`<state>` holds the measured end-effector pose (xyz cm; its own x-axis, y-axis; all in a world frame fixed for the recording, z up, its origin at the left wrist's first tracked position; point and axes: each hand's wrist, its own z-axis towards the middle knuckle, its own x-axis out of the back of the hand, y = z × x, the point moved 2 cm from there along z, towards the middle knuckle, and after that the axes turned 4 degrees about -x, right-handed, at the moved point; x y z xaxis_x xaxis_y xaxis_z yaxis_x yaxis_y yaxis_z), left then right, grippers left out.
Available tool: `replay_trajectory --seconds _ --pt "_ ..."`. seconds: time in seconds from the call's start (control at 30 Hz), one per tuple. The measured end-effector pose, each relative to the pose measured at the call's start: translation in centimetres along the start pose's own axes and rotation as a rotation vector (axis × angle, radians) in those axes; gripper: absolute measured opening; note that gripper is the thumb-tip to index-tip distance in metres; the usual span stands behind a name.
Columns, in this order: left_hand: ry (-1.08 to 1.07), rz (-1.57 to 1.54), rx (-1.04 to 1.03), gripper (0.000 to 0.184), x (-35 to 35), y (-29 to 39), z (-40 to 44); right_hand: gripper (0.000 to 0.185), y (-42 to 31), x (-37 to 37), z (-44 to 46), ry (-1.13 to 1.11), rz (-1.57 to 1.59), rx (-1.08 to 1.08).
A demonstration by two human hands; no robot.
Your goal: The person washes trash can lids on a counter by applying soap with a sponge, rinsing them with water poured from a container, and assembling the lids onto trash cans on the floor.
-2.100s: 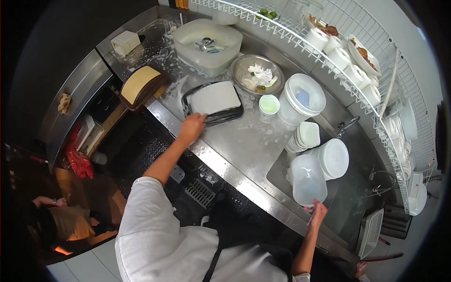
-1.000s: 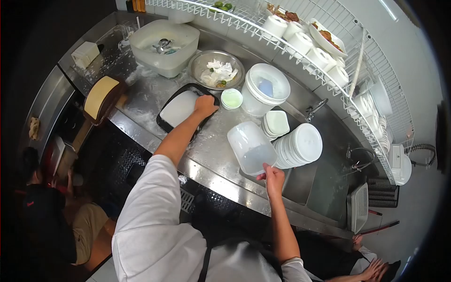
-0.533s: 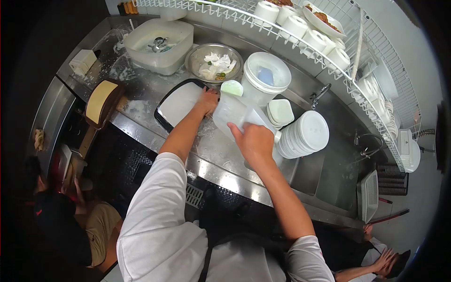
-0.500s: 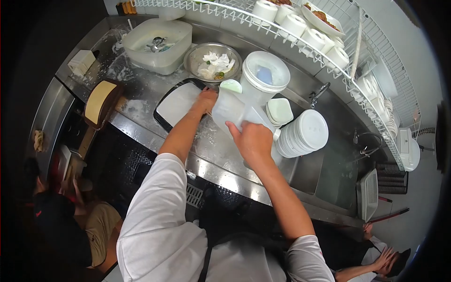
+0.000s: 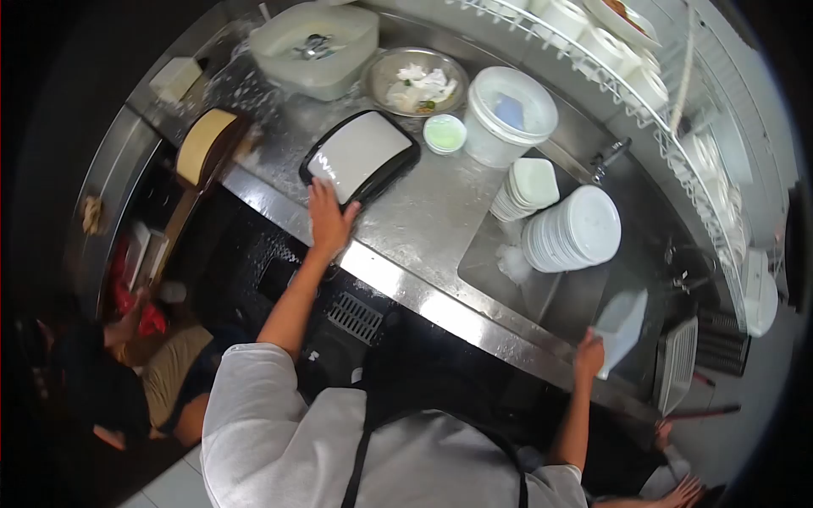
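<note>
My left hand (image 5: 331, 218) is at the near edge of a black-rimmed tray with a white surface (image 5: 360, 152) on the steel counter. Its fingers are stretched out and the fingertips touch the tray. Off to the right, my right hand (image 5: 590, 354) is closed on a flat, translucent white plastic piece (image 5: 621, 328) over the sink; its exact kind is unclear. Beyond the tray stand a small pale-green bowl (image 5: 445, 134) and a steel bowl (image 5: 373, 89) with crumpled paper and scraps.
A stack of white plates (image 5: 584, 229), pale square dishes (image 5: 533, 182) and a white bucket (image 5: 512, 127) stand near the sink. A plastic tub (image 5: 292, 72) holds utensils in water. Above is a wire rack (image 5: 652, 114). Co-workers are at the lower left (image 5: 93, 381) and lower right.
My right hand has carried the plastic piece from the middle of the counter to the sink at right. My left hand has moved onto the tray's near edge. The view has shifted.
</note>
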<state>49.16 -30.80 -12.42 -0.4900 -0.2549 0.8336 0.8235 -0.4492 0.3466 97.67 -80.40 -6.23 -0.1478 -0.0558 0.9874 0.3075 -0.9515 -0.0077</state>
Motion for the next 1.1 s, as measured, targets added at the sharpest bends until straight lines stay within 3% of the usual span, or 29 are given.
replay_trajectory --seconds 0.13,0.2,0.3,0.4,0.5,0.53,0.63,0.67,0.77,0.8,0.9,1.0,1.1 --pt "-0.031 0.012 0.063 0.057 -0.2 2.1 -1.9 0.057 10.4 -8.3 8.9 -0.173 -0.110 -0.091" --pt "-0.045 -0.027 0.121 0.052 -0.7 2.3 -2.3 0.059 14.1 -13.3 12.4 -0.256 -0.084 0.173" --pt "-0.013 -0.025 0.139 0.038 -0.4 3.1 -2.3 0.061 14.6 -21.8 16.4 -0.370 0.089 0.382" --pt "0.044 0.095 0.088 0.034 1.9 4.6 -1.0 0.060 15.1 -27.0 19.0 -0.338 0.304 0.194" --pt "0.056 0.157 0.003 0.033 6.0 6.5 -0.7 0.063 13.5 -19.2 18.5 -0.243 0.535 -0.231" --pt "0.007 0.174 -0.006 0.031 6.6 6.1 -1.2 0.058 14.0 -19.5 18.4 -0.223 1.214 -0.530" --pt "-0.111 0.238 0.125 0.030 8.5 5.9 -4.7 0.046 16.2 -15.6 18.1 -0.334 1.400 -0.724" --pt "-0.203 0.300 0.169 0.044 8.5 5.3 -6.0 0.044 16.0 -13.4 17.0 -0.333 1.468 -0.742" --pt "-0.017 0.242 0.135 0.068 9.4 5.8 -6.7 0.038 15.7 -9.5 15.9 -0.252 1.455 -0.559" --pt "-0.066 0.241 0.103 0.087 8.8 5.4 -5.9 0.036 15.5 -8.5 15.9 -0.267 1.448 -0.512" --pt "-0.139 0.186 -0.095 0.087 8.3 7.0 -2.0 0.031 14.0 -5.3 16.1 -0.318 1.421 -0.368" --pt "-0.259 0.204 0.000 0.085 5.2 5.6 -0.1 0.028 8.8 -0.9 14.8 -0.379 1.425 -0.240" --pt "-0.194 0.138 0.019 0.079 3.2 4.0 1.4 0.027 0.8 3.2 11.7 -0.448 1.453 -0.170"
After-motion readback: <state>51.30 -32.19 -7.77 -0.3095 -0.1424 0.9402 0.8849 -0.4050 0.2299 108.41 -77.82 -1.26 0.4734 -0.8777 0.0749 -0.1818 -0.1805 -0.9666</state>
